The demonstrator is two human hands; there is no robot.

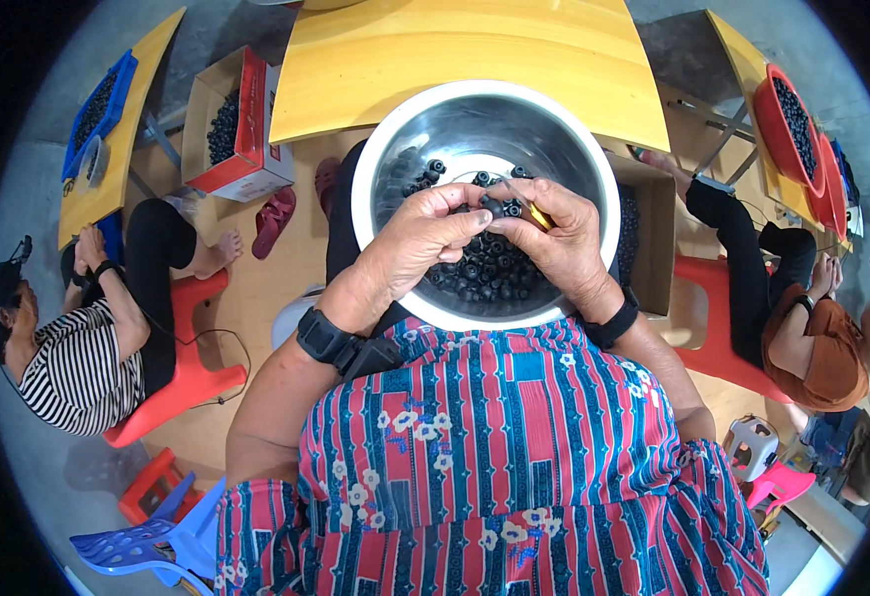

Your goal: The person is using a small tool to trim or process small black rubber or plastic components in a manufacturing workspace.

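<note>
A wide metal bowl [364, 189] rests at my lap, and many small black ring-shaped parts [485, 273] lie in it. Both hands meet over the bowl. With thumb and forefinger my left hand [410, 238] pinches a small black part [500, 207]. Closed around a slim tool with a yellow handle [539, 216], my right hand [566, 243] has its fingertips close to the same part. The tool's working end is too small to make out clearly.
Ahead stands a yellow table [465, 60]. A cardboard box [221, 129] of black parts is at the left, another box [653, 238] at the right. People sit on red stools [192, 328] on both sides. A blue tray [97, 114] and red basin [791, 129] hold parts.
</note>
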